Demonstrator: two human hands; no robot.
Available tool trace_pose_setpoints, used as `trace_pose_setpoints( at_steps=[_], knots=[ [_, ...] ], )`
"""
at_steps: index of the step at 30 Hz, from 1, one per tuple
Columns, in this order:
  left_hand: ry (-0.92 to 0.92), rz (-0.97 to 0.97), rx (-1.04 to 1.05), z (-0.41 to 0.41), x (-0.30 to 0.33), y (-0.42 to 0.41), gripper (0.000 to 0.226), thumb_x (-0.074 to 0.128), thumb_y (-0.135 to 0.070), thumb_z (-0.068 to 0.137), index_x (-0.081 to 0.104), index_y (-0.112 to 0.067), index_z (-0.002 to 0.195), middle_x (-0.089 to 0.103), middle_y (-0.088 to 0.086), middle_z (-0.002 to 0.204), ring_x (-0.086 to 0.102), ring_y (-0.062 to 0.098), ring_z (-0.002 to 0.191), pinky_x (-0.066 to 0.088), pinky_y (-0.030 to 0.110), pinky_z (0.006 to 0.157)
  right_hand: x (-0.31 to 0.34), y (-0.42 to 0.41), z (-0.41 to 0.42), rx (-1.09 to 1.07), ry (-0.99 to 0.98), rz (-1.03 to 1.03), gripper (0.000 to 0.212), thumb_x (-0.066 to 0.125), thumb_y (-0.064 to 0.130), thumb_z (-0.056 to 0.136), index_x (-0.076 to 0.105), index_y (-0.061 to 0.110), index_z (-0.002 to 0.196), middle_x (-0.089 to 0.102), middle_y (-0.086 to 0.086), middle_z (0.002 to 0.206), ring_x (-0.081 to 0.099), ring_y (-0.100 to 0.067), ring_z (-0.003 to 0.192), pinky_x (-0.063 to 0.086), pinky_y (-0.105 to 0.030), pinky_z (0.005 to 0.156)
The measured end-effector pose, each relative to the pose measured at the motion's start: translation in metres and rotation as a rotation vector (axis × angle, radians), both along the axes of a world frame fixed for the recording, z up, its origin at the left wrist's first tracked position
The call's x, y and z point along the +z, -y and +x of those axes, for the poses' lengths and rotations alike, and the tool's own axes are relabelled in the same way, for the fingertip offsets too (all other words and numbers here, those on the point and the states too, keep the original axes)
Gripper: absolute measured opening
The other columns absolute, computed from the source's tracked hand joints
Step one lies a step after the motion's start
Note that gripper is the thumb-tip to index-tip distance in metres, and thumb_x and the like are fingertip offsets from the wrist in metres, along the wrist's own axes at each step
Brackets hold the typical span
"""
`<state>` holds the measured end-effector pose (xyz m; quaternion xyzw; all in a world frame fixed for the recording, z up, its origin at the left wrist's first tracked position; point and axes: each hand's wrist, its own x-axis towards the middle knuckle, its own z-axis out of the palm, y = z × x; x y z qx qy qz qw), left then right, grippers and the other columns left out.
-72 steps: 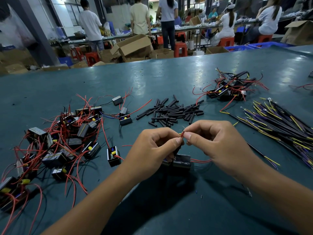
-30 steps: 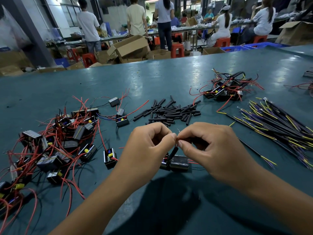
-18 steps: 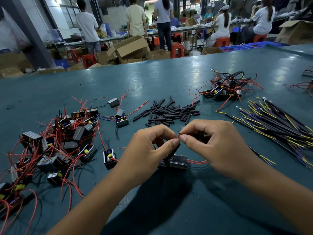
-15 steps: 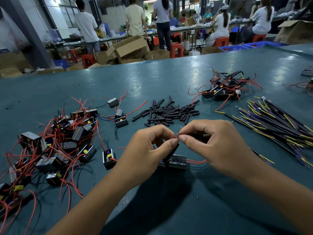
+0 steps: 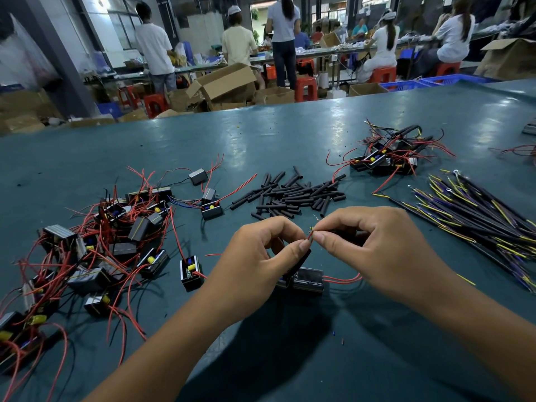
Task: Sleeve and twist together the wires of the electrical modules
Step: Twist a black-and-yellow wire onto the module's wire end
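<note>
Currently on tabletop: teal surface carrying several separate groups of parts.
Surroundings, left: heap of black modules with red leads, tangled; one single module lies just beside the left wrist, open face up.
Surroundings, centre: loose pile of short black sleeves, beyond both hands, well apart from them.
Surroundings, right: smaller cluster of wired modules at the far side; bundle of black, yellow and purple wires fanned beside the right hand.
Background: people standing and seated at far benches, open cardboard boxes, red stools.
Obstruction: both hands stand between camera and the worked joint; the left hand covers part of the worked module.
Left hand: grip clenched, thumb and forefinger pinching the red wire end.
Right hand: grip clenched, thumb and forefinger pinching the same wire end from the opposite side; fingertips of both hands almost touching.
Worked module: lies on the tabletop directly under the hands, long axis running left to right; a red lead leaves its right end.
Wire end orientation: points up and slightly away from the camera.
Black sleeve on lead: slants from the module up toward the pinch.
Hard to make out: bare strands at the tip too fine to judge whether twisted; bundle cut off at the right edge.
</note>
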<state>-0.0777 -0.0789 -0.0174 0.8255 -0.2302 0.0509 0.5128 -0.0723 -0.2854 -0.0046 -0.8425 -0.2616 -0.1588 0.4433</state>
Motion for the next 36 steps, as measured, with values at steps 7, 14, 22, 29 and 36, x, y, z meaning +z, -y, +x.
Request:
trace_pose_setpoints(
  at_steps=[7, 14, 22, 29, 36],
  knots=[
    [0.007, -0.004, -0.003, 0.000, 0.000, 0.001, 0.009, 0.067, -0.026, 0.096, 0.069, -0.023, 0.088, 0.063, -0.012, 0.073, 0.056, 0.007, 0.068, 0.047, 0.024, 0.059, -0.001, 0.001, 0.001, 0.000, -0.001, -0.014, 0.010, 0.074, 0.024, 0.088, 0.075, 0.031, 0.080, 0.070, 0.015, 0.071, 0.062, -0.007, 0.062, 0.046, -0.021, 0.058],
    [0.008, 0.001, -0.005, -0.001, -0.002, 0.001, 0.008, 0.066, -0.028, 0.095, 0.069, -0.025, 0.088, 0.063, -0.011, 0.074, 0.056, 0.008, 0.069, 0.047, 0.026, 0.060, -0.001, 0.002, 0.002, 0.031, -0.031, -0.008, 0.010, 0.067, 0.037, 0.082, 0.074, 0.031, 0.080, 0.070, 0.009, 0.070, 0.062, -0.012, 0.062, 0.048, -0.034, 0.062],
    [0.030, 0.026, 0.004, -0.002, -0.001, 0.002, 0.008, 0.066, -0.026, 0.096, 0.068, -0.025, 0.088, 0.062, -0.013, 0.074, 0.057, 0.011, 0.071, 0.049, 0.034, 0.062, -0.002, 0.003, 0.004, 0.024, -0.057, -0.011, 0.012, 0.065, 0.041, 0.082, 0.073, 0.033, 0.081, 0.069, 0.008, 0.068, 0.062, -0.014, 0.062, 0.048, -0.035, 0.063],
    [0.046, 0.068, -0.006, -0.003, 0.001, 0.001, 0.008, 0.065, -0.030, 0.097, 0.066, -0.027, 0.090, 0.063, -0.004, 0.077, 0.057, 0.021, 0.073, 0.048, 0.042, 0.062, 0.008, 0.009, 0.002, 0.043, 0.041, -0.117, 0.005, 0.076, 0.022, 0.085, 0.077, 0.026, 0.083, 0.070, 0.011, 0.074, 0.063, -0.013, 0.069, 0.046, -0.026, 0.063],
    [0.047, 0.069, -0.003, -0.002, 0.000, 0.001, 0.009, 0.065, -0.034, 0.096, 0.065, -0.029, 0.088, 0.061, -0.005, 0.075, 0.056, 0.017, 0.070, 0.045, 0.036, 0.058, 0.006, 0.008, 0.004, 0.078, -0.015, -0.084, 0.005, 0.077, 0.023, 0.084, 0.076, 0.027, 0.081, 0.069, 0.010, 0.071, 0.060, -0.012, 0.062, 0.047, -0.029, 0.059]
  ],
)
